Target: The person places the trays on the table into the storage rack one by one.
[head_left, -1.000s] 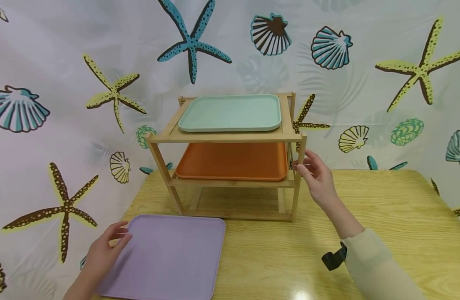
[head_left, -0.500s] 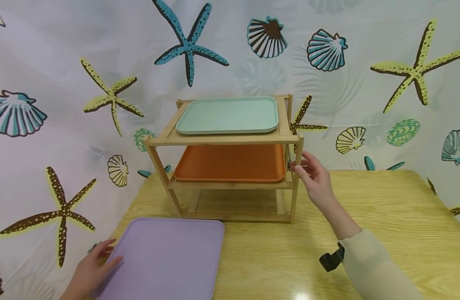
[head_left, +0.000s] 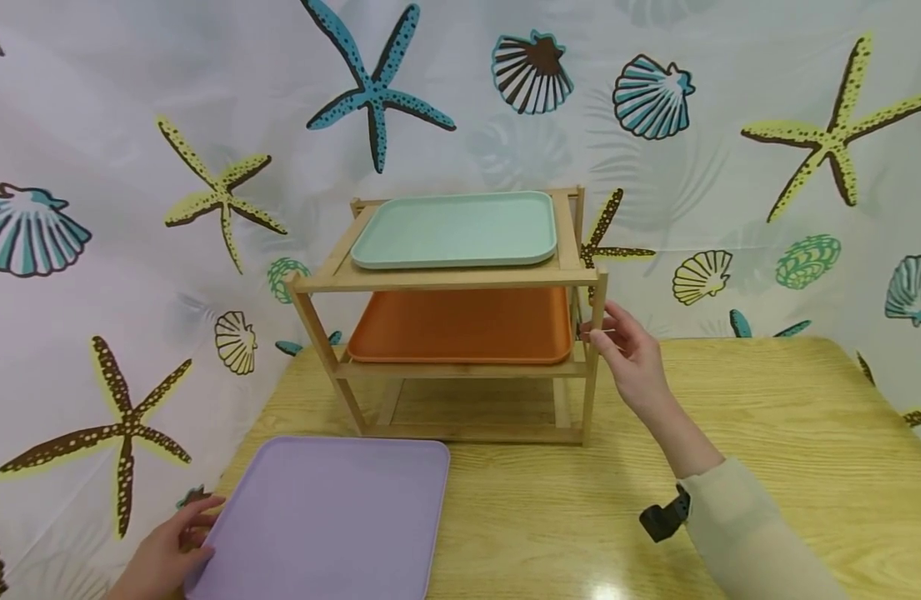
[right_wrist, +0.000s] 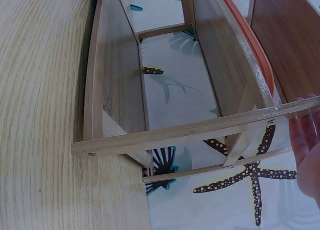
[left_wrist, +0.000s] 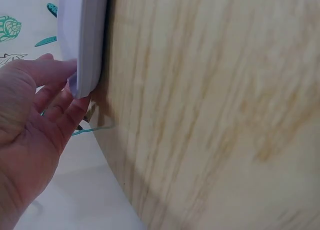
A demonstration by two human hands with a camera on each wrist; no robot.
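A lavender rectangular tray [head_left: 325, 508] lies flat on the table at the left front. My left hand [head_left: 163, 550] pinches its left edge near the front corner. In the left wrist view the thumb lies against the inner face of the tray [left_wrist: 91, 40], the fingers behind its edge. A three-tier wooden rack [head_left: 445, 283] stands at the back, bearing a mint-green tray [head_left: 456, 229] on top and an orange tray [head_left: 460, 325] on the middle shelf. My right hand [head_left: 636, 367] grips the rack's right front post, thumb in front and fingers behind.
The wood-grain table [head_left: 738, 408] stretches away to the right of the rack. A white curtain [head_left: 505, 150] printed with starfish and shells hangs behind and at both sides. A black strap device [head_left: 664, 521] sits at my right wrist.
My left hand has come down and toward me, from above the lavender tray's far left side to its left edge, and now pinches it. The right hand stays on the post.
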